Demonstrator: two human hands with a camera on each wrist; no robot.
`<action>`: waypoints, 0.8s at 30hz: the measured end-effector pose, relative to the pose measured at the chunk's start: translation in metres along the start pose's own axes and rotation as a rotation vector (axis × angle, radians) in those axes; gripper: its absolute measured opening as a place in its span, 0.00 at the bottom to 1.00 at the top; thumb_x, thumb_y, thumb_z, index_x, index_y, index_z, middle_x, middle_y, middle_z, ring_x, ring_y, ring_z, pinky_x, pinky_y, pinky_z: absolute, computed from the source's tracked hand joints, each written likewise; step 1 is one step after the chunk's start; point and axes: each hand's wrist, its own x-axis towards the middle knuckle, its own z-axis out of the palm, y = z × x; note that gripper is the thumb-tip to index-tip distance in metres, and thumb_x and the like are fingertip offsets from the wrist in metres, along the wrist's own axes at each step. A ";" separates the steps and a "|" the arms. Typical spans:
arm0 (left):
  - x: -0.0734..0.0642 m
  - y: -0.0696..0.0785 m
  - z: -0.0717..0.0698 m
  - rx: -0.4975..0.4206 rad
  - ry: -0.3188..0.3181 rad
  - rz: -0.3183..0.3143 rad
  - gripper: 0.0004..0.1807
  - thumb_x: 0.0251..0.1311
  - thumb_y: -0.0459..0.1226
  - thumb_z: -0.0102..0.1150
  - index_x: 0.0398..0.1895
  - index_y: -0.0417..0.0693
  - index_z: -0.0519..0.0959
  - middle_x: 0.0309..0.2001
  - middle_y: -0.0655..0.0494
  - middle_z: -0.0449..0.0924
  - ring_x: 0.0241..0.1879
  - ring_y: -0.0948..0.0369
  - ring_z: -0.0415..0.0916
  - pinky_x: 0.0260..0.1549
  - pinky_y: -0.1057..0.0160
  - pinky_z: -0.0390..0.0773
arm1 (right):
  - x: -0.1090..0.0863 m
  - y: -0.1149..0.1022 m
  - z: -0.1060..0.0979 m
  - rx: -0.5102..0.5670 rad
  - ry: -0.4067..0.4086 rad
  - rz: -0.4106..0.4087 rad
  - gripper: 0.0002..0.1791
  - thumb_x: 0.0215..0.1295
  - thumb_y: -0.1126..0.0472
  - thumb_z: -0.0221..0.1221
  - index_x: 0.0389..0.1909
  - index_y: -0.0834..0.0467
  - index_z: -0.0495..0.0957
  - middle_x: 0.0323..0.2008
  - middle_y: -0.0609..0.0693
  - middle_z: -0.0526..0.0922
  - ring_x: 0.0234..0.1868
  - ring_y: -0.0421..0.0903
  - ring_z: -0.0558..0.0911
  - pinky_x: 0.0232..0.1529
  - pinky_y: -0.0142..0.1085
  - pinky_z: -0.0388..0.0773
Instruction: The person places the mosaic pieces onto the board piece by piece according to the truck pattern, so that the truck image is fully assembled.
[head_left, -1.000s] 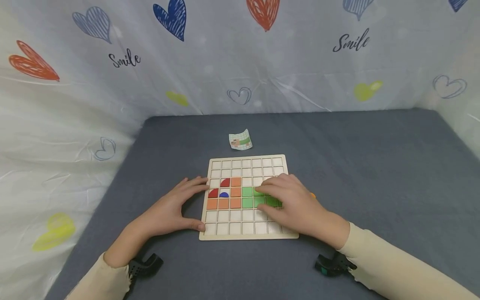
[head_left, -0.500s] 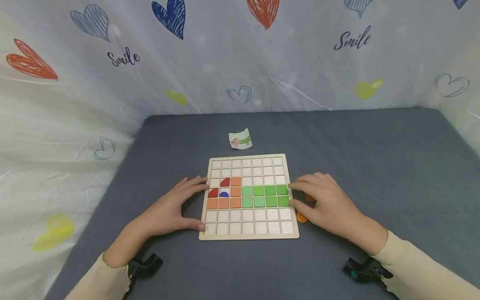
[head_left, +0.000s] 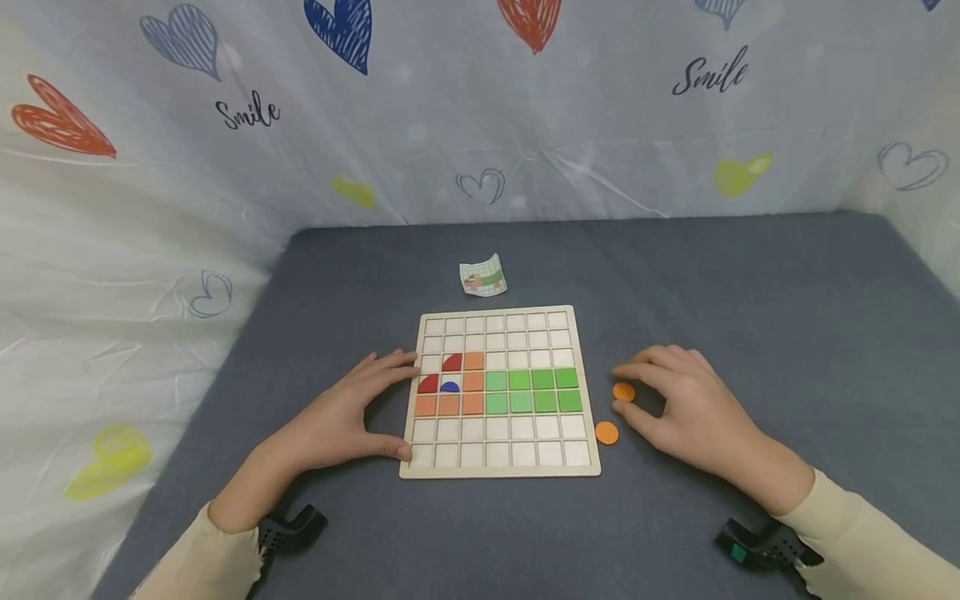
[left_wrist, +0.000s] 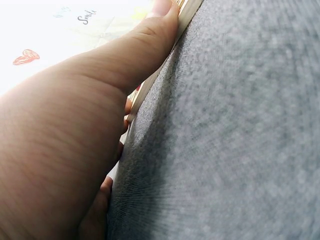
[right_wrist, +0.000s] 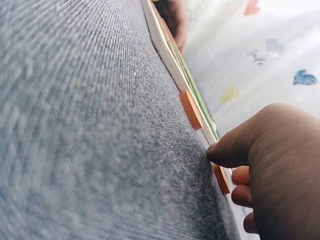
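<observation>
A wooden grid board [head_left: 498,477] lies flat on the dark cloth, with red, orange, white-and-blue and green square tiles in its middle rows. My left hand [head_left: 341,414] rests at its left edge, fingertips and thumb touching the frame, as the thumb [left_wrist: 150,42] in the left wrist view also shows. Right of the board my right hand [head_left: 690,412] has thumb and forefinger apart, either side of an orange disc [head_left: 624,392] on the cloth. A second orange disc [head_left: 607,433] lies nearer, beside the board's right edge; the right wrist view shows that orange disc [right_wrist: 191,110] too.
Behind the board lies a small curled paper card [head_left: 483,276] with a printed coloured grid pattern. A dark grey cloth [head_left: 750,317] covers the table. A white curtain [head_left: 585,108] with printed hearts hangs behind it and at the left side.
My right hand has moved right, from over the green tiles to beside the board, and is now around one orange disc. Both discs have come into view. The left hand stays at the board's edge.
</observation>
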 end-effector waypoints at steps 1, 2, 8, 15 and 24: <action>0.000 0.000 0.000 0.000 0.000 -0.004 0.61 0.45 0.74 0.78 0.84 0.67 0.68 0.86 0.65 0.55 0.88 0.49 0.42 0.82 0.32 0.49 | 0.000 0.000 0.000 -0.002 -0.003 0.000 0.17 0.56 0.59 0.81 0.47 0.54 0.92 0.43 0.42 0.86 0.42 0.44 0.80 0.43 0.45 0.72; 0.000 0.000 0.000 0.000 -0.001 -0.005 0.61 0.45 0.74 0.78 0.84 0.67 0.68 0.86 0.65 0.55 0.88 0.49 0.42 0.83 0.32 0.49 | 0.000 0.000 0.000 -0.004 -0.007 0.000 0.16 0.57 0.59 0.81 0.46 0.53 0.92 0.43 0.42 0.86 0.41 0.44 0.80 0.42 0.44 0.71; 0.000 0.000 0.000 -0.004 -0.002 -0.007 0.61 0.45 0.75 0.77 0.84 0.68 0.68 0.86 0.65 0.54 0.88 0.49 0.42 0.83 0.32 0.48 | 0.000 0.000 0.001 -0.001 -0.015 0.007 0.13 0.56 0.61 0.80 0.42 0.50 0.92 0.40 0.40 0.86 0.40 0.42 0.80 0.41 0.43 0.71; 0.000 0.001 0.000 -0.006 0.005 0.008 0.61 0.44 0.73 0.80 0.84 0.67 0.68 0.86 0.62 0.55 0.88 0.46 0.43 0.82 0.31 0.49 | 0.000 0.000 0.001 0.009 -0.020 0.010 0.12 0.57 0.63 0.79 0.41 0.51 0.92 0.40 0.40 0.86 0.41 0.43 0.81 0.44 0.46 0.73; 0.000 0.002 -0.001 -0.015 0.005 0.001 0.61 0.44 0.73 0.79 0.83 0.67 0.69 0.86 0.63 0.55 0.87 0.45 0.43 0.82 0.31 0.49 | 0.003 -0.001 0.001 0.053 0.023 -0.046 0.13 0.56 0.65 0.79 0.42 0.50 0.92 0.41 0.38 0.86 0.41 0.41 0.81 0.47 0.44 0.73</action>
